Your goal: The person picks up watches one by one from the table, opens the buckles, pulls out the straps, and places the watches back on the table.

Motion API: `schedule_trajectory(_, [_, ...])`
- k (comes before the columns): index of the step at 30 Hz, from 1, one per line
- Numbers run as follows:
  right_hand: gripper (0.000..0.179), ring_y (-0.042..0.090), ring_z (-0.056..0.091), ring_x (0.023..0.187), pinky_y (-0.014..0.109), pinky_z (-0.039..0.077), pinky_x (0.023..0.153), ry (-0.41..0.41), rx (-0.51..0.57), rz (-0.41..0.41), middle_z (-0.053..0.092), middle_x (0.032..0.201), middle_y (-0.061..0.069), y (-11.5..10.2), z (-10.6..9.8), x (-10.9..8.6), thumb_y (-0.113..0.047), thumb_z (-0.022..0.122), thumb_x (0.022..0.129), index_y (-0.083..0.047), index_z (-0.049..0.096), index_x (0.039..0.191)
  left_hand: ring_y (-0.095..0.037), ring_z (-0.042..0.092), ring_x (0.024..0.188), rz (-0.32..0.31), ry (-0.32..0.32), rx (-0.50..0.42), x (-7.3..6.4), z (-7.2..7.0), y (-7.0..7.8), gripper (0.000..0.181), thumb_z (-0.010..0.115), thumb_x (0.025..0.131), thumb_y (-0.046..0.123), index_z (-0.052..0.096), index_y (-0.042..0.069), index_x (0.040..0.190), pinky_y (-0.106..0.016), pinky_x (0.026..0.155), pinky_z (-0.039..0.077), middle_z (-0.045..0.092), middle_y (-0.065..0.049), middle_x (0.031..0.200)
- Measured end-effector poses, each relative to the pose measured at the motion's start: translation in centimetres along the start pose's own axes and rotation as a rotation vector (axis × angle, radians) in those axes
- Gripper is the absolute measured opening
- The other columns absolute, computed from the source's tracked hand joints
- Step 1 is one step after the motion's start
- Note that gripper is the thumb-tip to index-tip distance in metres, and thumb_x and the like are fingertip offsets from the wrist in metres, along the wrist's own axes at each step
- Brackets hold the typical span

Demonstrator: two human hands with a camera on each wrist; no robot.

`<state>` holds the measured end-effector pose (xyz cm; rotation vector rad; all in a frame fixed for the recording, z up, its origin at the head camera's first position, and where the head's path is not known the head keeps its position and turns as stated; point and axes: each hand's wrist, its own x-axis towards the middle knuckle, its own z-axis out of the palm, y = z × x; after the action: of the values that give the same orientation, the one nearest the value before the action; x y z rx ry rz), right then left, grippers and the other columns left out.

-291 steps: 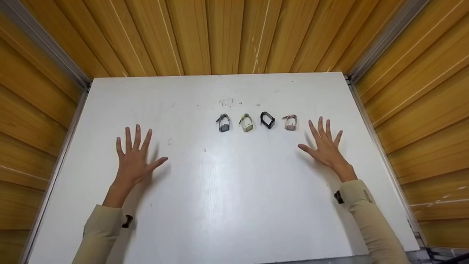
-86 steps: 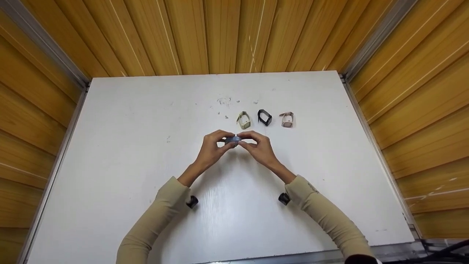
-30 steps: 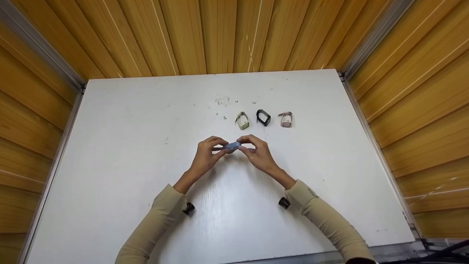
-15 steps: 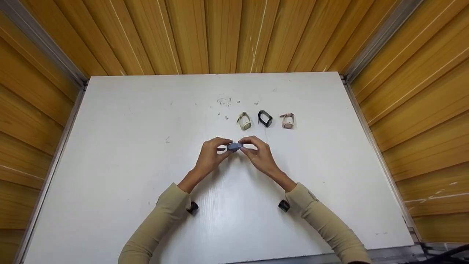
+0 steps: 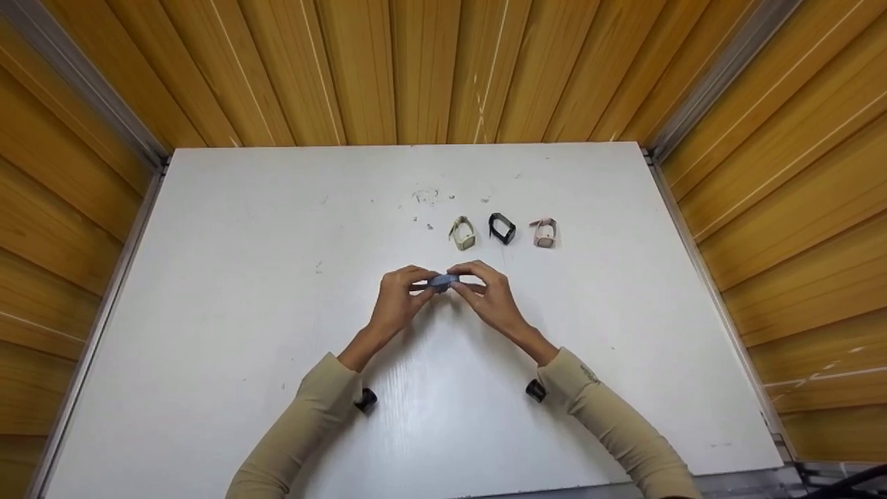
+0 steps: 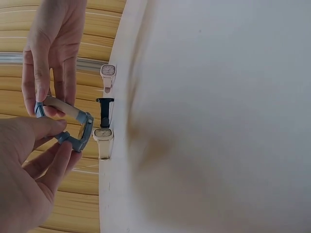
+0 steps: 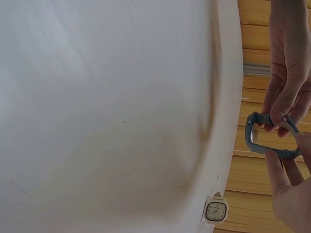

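A blue-grey wristwatch (image 5: pixel 442 281) is held above the table between both hands, its strap forming a loop in the left wrist view (image 6: pixel 83 133) and seen from the other side in the right wrist view. My left hand (image 5: pixel 393 299) pinches one side of the loop between thumb and fingers. With thumb and fingertips, my right hand (image 5: pixel 493 296) grips the opposite side. Whether the buckle is fastened cannot be told. Beyond the hands stand a pale yellow-green watch (image 5: pixel 465 239), a black watch (image 5: pixel 508 235) and a pink watch (image 5: pixel 545 240) in a row.
The white table (image 5: pixel 277 388) carries dark smudges (image 5: pixel 426 196) near its back. Wood-patterned walls (image 5: pixel 423 69) with metal corner posts enclose it at the back and sides. A black cable (image 5: pixel 842 482) lies at the lower right corner.
At first both hands lay spread apart and the blue-grey watch stood leftmost in the row. Both hands then took it up in front of the row. Lately it has only been turned slightly between them.
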<state>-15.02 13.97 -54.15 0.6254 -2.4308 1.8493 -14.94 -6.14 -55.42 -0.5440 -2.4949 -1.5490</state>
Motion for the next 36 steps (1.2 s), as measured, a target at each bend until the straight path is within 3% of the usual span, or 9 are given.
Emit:
schedule_trajectory(5, [0.021,0.037,0.066,0.116,0.035,0.061,0.095,-0.019,-0.017,0.015,0.067,0.115,0.023,-0.1,0.5,0.0,0.003,0.068,0.094,0.006,0.067,0.115,-0.028,0.076,0.096,-0.016,0.012,-0.007,-0.4,0.1,-0.2,0.018,0.078,0.086,-0.005,0.078,-0.003,0.103,-0.023,0.083,0.062,0.076,-0.015,0.099])
schedule_trajectory(9, [0.022,0.044,0.065,0.116,0.037,0.061,0.095,-0.002,-0.023,0.030,0.065,0.114,0.029,-1.8,0.8,-0.3,0.012,0.065,0.092,0.013,0.063,0.114,-0.028,0.076,0.097,-0.029,0.006,-0.002,-0.5,0.2,-0.2,0.018,0.077,0.086,-0.005,0.077,-0.004,0.104,-0.022,0.083,0.062,0.076,-0.015,0.099])
schedule_trajectory(14, [0.020,0.044,0.066,0.114,0.035,0.062,0.092,0.018,-0.039,0.040,0.066,0.112,0.028,-3.4,0.6,-0.7,0.013,0.066,0.091,0.013,0.063,0.111,-0.029,0.076,0.098,-0.032,-0.021,-0.011,-0.5,0.3,-0.2,0.017,0.076,0.087,-0.005,0.077,-0.004,0.104,-0.027,0.084,0.063,0.076,-0.016,0.100])
schedule_trajectory(18, [0.020,0.043,0.066,0.115,0.036,0.061,0.093,0.015,-0.037,0.047,0.066,0.112,0.028,-3.2,0.7,-0.8,0.013,0.066,0.091,0.013,0.063,0.111,-0.032,0.076,0.097,-0.031,-0.018,-0.032,-0.6,0.3,-0.4,0.017,0.075,0.086,-0.009,0.076,-0.006,0.103,-0.033,0.083,0.064,0.076,-0.018,0.099])
schedule_trajectory(24, [0.019,0.043,0.066,0.115,0.038,0.061,0.094,0.017,-0.022,0.042,0.066,0.111,0.027,-2.9,0.6,-1.0,0.014,0.066,0.091,0.014,0.064,0.109,-0.031,0.076,0.098,-0.042,-0.022,-0.061,-0.7,0.6,-0.5,0.019,0.075,0.085,-0.011,0.076,-0.006,0.103,-0.024,0.083,0.062,0.076,-0.017,0.100])
schedule_trajectory(36, [0.020,0.045,0.065,0.117,0.034,0.061,0.094,0.010,-0.023,0.043,0.065,0.114,0.029,-2.7,0.5,-1.1,0.014,0.064,0.092,0.015,0.061,0.112,-0.030,0.075,0.099,-0.053,-0.017,-0.073,-0.5,1.1,-0.7,0.019,0.074,0.086,-0.011,0.076,-0.005,0.103,-0.021,0.085,0.061,0.077,-0.017,0.100])
